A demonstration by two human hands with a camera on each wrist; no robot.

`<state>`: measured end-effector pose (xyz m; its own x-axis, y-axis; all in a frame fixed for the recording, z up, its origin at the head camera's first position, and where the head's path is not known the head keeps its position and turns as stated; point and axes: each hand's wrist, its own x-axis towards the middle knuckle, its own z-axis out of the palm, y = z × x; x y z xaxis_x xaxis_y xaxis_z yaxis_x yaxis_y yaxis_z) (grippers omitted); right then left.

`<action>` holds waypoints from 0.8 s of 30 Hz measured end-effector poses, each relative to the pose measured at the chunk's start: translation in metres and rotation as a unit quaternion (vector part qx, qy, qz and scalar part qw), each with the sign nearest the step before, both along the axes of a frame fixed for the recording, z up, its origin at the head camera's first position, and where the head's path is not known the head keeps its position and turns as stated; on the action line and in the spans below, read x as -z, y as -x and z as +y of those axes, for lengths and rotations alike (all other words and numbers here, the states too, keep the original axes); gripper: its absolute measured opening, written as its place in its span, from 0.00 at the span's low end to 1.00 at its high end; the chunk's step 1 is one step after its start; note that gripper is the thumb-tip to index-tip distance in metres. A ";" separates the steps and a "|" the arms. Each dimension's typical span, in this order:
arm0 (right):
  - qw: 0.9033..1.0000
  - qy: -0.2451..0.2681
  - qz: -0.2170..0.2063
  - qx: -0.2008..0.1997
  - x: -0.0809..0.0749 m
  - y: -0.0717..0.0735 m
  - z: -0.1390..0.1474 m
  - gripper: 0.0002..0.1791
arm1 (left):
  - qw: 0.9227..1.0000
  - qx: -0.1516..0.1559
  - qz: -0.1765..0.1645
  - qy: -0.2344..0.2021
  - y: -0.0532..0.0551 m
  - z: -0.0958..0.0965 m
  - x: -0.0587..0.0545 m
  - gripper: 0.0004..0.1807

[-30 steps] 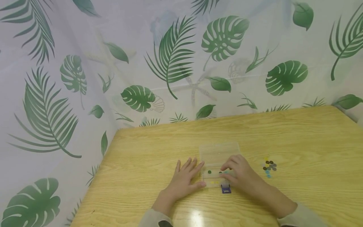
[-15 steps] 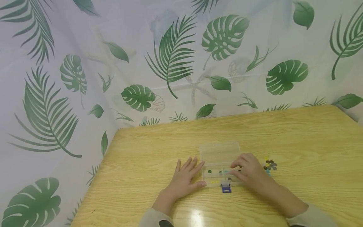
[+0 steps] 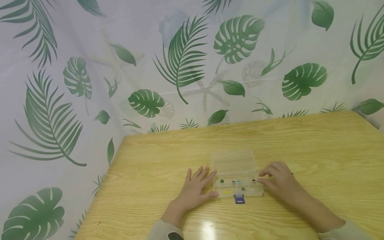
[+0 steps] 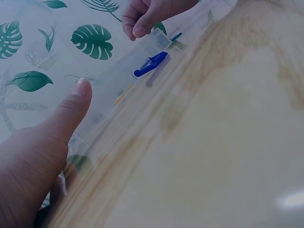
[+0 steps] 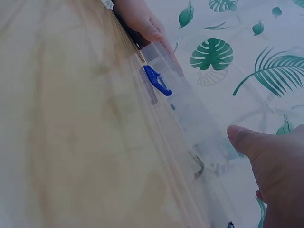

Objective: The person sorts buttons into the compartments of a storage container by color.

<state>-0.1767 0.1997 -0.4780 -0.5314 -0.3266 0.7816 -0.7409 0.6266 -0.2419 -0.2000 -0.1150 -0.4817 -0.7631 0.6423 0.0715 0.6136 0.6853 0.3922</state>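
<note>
A clear plastic compartment box (image 3: 220, 187) lies on the table with its lid (image 3: 232, 160) laid back and a blue latch (image 3: 239, 199) at its front. Small round pieces sit in it: green (image 3: 222, 181), yellow (image 3: 225, 192), light blue (image 3: 239, 182), dark (image 3: 253, 180) and grey (image 3: 243, 189). My left hand (image 3: 197, 190) rests at the box's left side, fingers spread, thumb by the front corner. Just off the box's right end is my right hand (image 3: 279, 181), fingers bent, a gap between thumb and forefinger. Nothing shows between them.
Behind my right hand, the edge of a small loose piece (image 3: 292, 173) peeks out; the hand covers the rest of that spot. The wood-grain table (image 3: 330, 150) ends against a leaf-patterned cloth (image 3: 180, 66) at the back and left.
My right hand has moved rightward from over the box to beyond its right end, uncovering the right compartments and covering the loose pile. My left hand has stayed in place.
</note>
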 end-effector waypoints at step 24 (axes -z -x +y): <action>0.993 -0.014 -0.092 0.070 0.007 -0.025 0.060 0.13 | 1.000 -0.001 -0.003 0.003 0.000 0.001 0.000 0.41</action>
